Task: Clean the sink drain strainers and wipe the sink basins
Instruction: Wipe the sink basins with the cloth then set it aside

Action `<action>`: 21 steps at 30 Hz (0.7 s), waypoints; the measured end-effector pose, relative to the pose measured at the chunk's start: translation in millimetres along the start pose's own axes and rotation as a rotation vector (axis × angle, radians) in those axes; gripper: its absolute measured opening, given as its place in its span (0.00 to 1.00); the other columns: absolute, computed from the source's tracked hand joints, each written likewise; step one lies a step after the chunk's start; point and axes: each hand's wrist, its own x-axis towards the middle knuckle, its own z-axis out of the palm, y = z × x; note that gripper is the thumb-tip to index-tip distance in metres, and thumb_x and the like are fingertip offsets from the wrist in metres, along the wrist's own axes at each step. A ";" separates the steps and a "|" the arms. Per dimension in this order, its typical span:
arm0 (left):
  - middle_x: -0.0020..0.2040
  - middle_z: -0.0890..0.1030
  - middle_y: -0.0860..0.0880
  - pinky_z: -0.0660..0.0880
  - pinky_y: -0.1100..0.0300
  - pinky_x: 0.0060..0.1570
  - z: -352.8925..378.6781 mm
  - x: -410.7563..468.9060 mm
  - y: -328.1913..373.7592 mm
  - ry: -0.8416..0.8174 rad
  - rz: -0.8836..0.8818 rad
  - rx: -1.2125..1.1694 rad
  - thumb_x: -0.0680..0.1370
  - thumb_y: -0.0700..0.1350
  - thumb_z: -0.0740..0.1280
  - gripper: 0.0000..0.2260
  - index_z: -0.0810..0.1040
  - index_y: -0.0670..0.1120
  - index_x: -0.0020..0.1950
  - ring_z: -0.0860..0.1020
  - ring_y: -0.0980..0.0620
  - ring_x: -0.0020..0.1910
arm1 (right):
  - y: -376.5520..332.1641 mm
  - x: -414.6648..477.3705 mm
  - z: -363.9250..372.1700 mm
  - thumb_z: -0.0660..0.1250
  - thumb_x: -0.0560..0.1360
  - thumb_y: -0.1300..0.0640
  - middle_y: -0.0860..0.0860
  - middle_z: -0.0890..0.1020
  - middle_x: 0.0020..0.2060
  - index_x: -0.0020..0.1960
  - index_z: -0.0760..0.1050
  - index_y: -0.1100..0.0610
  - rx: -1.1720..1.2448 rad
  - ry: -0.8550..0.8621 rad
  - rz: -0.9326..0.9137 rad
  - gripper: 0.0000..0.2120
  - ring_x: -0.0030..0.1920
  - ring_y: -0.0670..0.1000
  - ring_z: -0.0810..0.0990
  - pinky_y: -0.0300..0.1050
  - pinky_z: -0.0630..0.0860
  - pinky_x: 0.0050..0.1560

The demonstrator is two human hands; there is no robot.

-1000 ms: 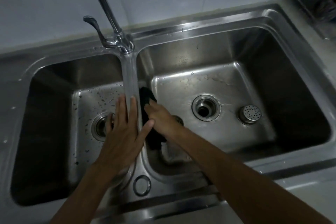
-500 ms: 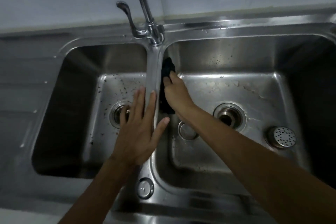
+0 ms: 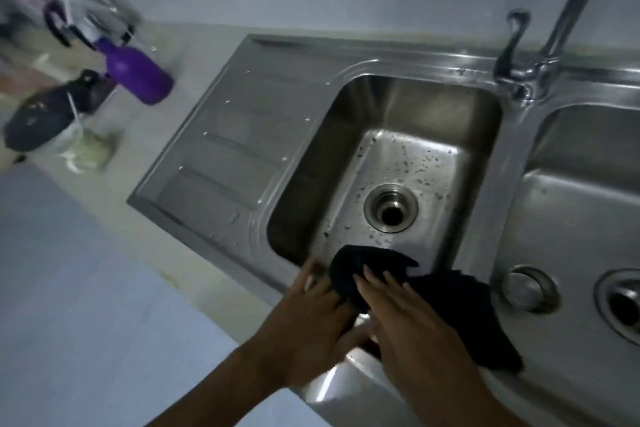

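Note:
The left basin [image 3: 408,121] of the steel double sink is speckled with dark bits around its open drain [image 3: 390,208]. A black cloth [image 3: 457,308] lies over the basin's front rim and the divider. My right hand [image 3: 405,315] lies flat on the cloth with straight fingers. To its left, my left hand [image 3: 308,312] rests on the rim with straight fingers, some of them under the cloth's edge. The right basin [image 3: 588,218] shows only partly, with its drain [image 3: 623,302] at the frame's edge. No strainer is in view.
The faucet [image 3: 540,55] rises behind the divider, and a round steel cap [image 3: 530,288] sits on the divider. The ribbed drainboard [image 3: 235,149] lies left of the basin. A purple spray bottle [image 3: 138,76] and a dark bag [image 3: 45,118] stand on the counter at far left.
The view swung left. My right hand carried the cloth from the right basin's left wall to the left basin's front rim. My left hand left the divider and joined it there.

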 end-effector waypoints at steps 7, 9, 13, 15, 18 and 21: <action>0.82 0.28 0.55 0.32 0.46 0.79 13.2 2.8 -156.9 0.151 -0.352 -0.184 0.80 0.72 0.36 0.35 0.30 0.57 0.82 0.28 0.56 0.80 | -62.1 81.3 35.2 0.53 0.85 0.55 0.49 0.63 0.79 0.81 0.56 0.51 0.164 -0.169 0.039 0.25 0.78 0.50 0.62 0.43 0.59 0.75; 0.82 0.29 0.53 0.38 0.42 0.81 10.2 30.7 -178.5 0.196 -0.309 -0.167 0.82 0.70 0.37 0.34 0.31 0.55 0.82 0.29 0.53 0.81 | -76.7 117.5 40.6 0.53 0.85 0.53 0.55 0.75 0.69 0.73 0.66 0.54 0.180 -0.252 0.027 0.18 0.67 0.57 0.74 0.49 0.71 0.63; 0.85 0.38 0.49 0.43 0.39 0.81 -4.5 87.2 -205.9 0.307 -0.277 -0.135 0.83 0.67 0.36 0.33 0.39 0.52 0.85 0.37 0.47 0.84 | -78.6 182.6 68.7 0.63 0.78 0.60 0.54 0.86 0.50 0.55 0.83 0.59 0.110 -0.294 0.168 0.12 0.49 0.52 0.84 0.43 0.75 0.46; 0.85 0.40 0.48 0.42 0.39 0.81 -14.5 112.7 -214.7 0.342 -0.236 -0.146 0.83 0.67 0.38 0.34 0.42 0.51 0.85 0.38 0.47 0.84 | -54.0 201.8 96.1 0.68 0.77 0.57 0.56 0.84 0.58 0.62 0.81 0.62 0.089 -0.225 0.309 0.15 0.59 0.50 0.83 0.36 0.74 0.56; 0.85 0.39 0.48 0.43 0.38 0.81 -29.8 147.6 -223.7 0.367 -0.196 -0.152 0.83 0.69 0.40 0.35 0.41 0.51 0.85 0.39 0.46 0.84 | -16.3 213.8 131.5 0.57 0.83 0.56 0.61 0.47 0.81 0.81 0.45 0.65 -0.024 -0.311 0.348 0.33 0.82 0.59 0.47 0.53 0.51 0.80; 0.86 0.41 0.46 0.46 0.36 0.81 -34.8 164.8 -226.6 0.389 -0.202 -0.146 0.82 0.70 0.43 0.36 0.43 0.52 0.85 0.41 0.45 0.84 | 24.8 235.0 147.2 0.55 0.80 0.49 0.61 0.38 0.81 0.81 0.37 0.63 -0.186 -0.108 0.412 0.40 0.80 0.61 0.34 0.60 0.39 0.80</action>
